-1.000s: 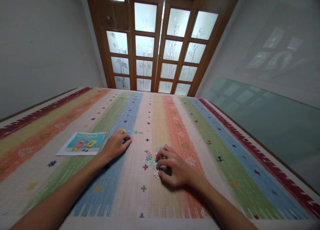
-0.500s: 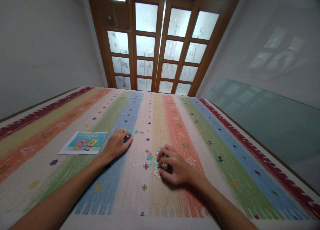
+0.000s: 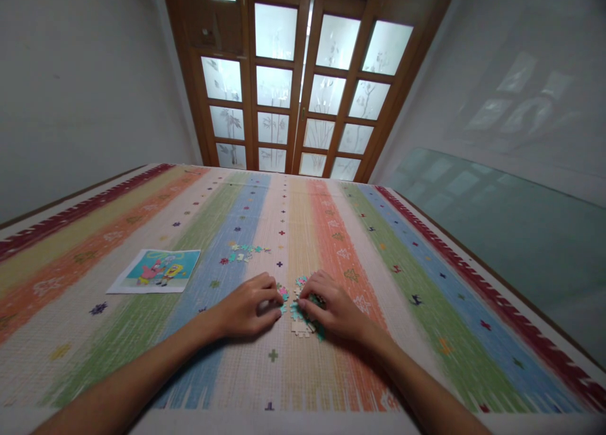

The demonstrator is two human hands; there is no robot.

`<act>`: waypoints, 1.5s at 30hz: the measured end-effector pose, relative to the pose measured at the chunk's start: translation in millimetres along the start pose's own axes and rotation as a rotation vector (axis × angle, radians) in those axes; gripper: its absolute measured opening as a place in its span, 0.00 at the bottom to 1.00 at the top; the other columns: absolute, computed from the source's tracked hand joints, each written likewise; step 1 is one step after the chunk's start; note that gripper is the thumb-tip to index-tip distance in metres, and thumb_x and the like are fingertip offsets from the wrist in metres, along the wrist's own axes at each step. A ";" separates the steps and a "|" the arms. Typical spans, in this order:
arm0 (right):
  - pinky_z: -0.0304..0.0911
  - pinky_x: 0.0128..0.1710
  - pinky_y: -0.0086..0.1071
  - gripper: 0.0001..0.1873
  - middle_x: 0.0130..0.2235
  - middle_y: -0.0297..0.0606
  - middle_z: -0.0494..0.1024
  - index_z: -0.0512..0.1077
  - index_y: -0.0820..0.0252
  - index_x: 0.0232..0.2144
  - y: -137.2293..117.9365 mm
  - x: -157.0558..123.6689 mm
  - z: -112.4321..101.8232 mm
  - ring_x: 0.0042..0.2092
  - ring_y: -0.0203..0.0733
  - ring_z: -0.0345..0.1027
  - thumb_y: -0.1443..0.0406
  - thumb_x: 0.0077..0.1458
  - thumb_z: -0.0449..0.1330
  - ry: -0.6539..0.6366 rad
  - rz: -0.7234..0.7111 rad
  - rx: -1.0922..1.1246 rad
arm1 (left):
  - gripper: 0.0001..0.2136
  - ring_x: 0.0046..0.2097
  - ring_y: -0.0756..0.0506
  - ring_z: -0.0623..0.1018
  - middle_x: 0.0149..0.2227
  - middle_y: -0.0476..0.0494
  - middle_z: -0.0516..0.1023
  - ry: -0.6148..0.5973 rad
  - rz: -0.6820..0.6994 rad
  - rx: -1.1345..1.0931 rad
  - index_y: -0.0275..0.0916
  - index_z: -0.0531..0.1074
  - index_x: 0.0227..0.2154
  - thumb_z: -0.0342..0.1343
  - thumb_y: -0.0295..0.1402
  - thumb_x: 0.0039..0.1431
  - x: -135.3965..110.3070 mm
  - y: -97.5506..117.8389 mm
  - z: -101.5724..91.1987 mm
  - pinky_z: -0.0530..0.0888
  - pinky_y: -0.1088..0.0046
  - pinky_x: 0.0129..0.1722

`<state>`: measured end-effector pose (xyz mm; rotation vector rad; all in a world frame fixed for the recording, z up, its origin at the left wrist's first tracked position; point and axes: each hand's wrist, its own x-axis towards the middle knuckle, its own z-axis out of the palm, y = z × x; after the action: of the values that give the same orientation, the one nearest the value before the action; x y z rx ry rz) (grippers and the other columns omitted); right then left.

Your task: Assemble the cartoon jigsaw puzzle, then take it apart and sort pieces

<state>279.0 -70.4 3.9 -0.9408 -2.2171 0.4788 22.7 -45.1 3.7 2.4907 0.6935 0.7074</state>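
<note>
My left hand (image 3: pixel 253 305) is at the middle of the table with its fingers curled and thumb and forefinger nearly meeting. Its fingertips touch a small group of pink and teal jigsaw puzzle pieces (image 3: pixel 284 293). Facing it, my right hand (image 3: pixel 334 305) is bent over a pile of puzzle pieces (image 3: pixel 302 327), some teal and others with pale backs up. Its thumb and fingers close among these pieces, and what they hold is hidden. Farther off on the left lies a cluster of teal and pale puzzle pieces (image 3: pixel 243 252), which neither hand touches.
A printed picture (image 3: pixel 163 272) of cartoon figures lies left of my left hand. The striped tablecloth (image 3: pixel 255 372) covers the table. Beyond the far edge stand wooden doors with frosted panes (image 3: pixel 300 75), and a pale green glass panel (image 3: pixel 497 220) is on the right.
My left hand has come away from the far cluster, moving right and nearer to me, to the small group of pieces. My right hand's fingers have shifted over the pile, baring more pale pieces.
</note>
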 end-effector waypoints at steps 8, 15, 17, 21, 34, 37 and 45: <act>0.58 0.40 0.36 0.05 0.32 0.38 0.76 0.76 0.59 0.34 4.2 -1.8 6.3 0.37 0.43 0.66 0.68 0.65 0.63 0.044 -0.053 -0.128 | 0.05 0.39 0.44 0.72 0.36 0.44 0.72 -0.030 0.012 -0.030 0.39 0.77 0.38 0.57 0.29 0.62 -2.1 -1.4 1.2 0.69 0.67 0.40; 0.59 0.39 0.36 0.05 0.33 0.38 0.78 0.77 0.59 0.34 8.8 -4.1 9.9 0.38 0.44 0.66 0.72 0.63 0.63 0.050 -0.052 -0.180 | 0.09 0.40 0.43 0.72 0.36 0.43 0.72 -0.040 0.023 -0.013 0.40 0.78 0.45 0.56 0.30 0.65 -1.4 1.8 5.0 0.70 0.66 0.40; 0.59 0.39 0.36 0.06 0.33 0.39 0.78 0.77 0.59 0.33 9.7 -3.9 9.8 0.38 0.44 0.66 0.72 0.62 0.63 0.059 -0.051 -0.191 | 0.09 0.41 0.43 0.72 0.36 0.43 0.72 -0.054 0.031 -0.001 0.41 0.79 0.45 0.56 0.31 0.65 -1.7 3.7 6.7 0.70 0.66 0.40; 0.59 0.39 0.36 0.07 0.33 0.39 0.77 0.76 0.60 0.32 9.9 -3.2 8.9 0.37 0.43 0.66 0.73 0.61 0.61 0.069 -0.049 -0.205 | 0.08 0.41 0.43 0.72 0.37 0.43 0.72 -0.079 0.044 0.027 0.42 0.79 0.44 0.56 0.32 0.67 -1.7 8.5 10.1 0.69 0.66 0.41; 0.60 0.40 0.39 0.11 0.34 0.39 0.76 0.75 0.58 0.30 9.4 -2.8 6.7 0.39 0.45 0.67 0.77 0.52 0.56 0.092 0.022 -0.208 | 0.08 0.43 0.42 0.72 0.40 0.41 0.72 0.010 -0.047 0.025 0.40 0.77 0.45 0.55 0.31 0.67 1.8 16.2 18.6 0.71 0.63 0.44; 0.61 0.40 0.38 0.11 0.34 0.39 0.77 0.74 0.58 0.30 9.4 -2.6 5.9 0.39 0.45 0.67 0.77 0.53 0.56 0.106 0.038 -0.212 | 0.05 0.44 0.42 0.72 0.40 0.42 0.72 0.008 -0.063 -0.014 0.40 0.75 0.40 0.55 0.29 0.65 2.0 17.6 19.1 0.70 0.64 0.45; 0.61 0.40 0.38 0.10 0.34 0.39 0.76 0.76 0.59 0.31 8.0 -2.3 6.3 0.39 0.45 0.67 0.76 0.55 0.58 0.106 0.018 -0.204 | 0.03 0.41 0.43 0.70 0.36 0.46 0.70 -0.024 -0.093 -0.121 0.39 0.73 0.35 0.57 0.27 0.59 3.0 18.5 18.0 0.68 0.65 0.43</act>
<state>279.7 -67.2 -6.0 -1.0674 -2.1914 0.2074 41.6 -62.7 1.1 2.3373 0.7308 0.6648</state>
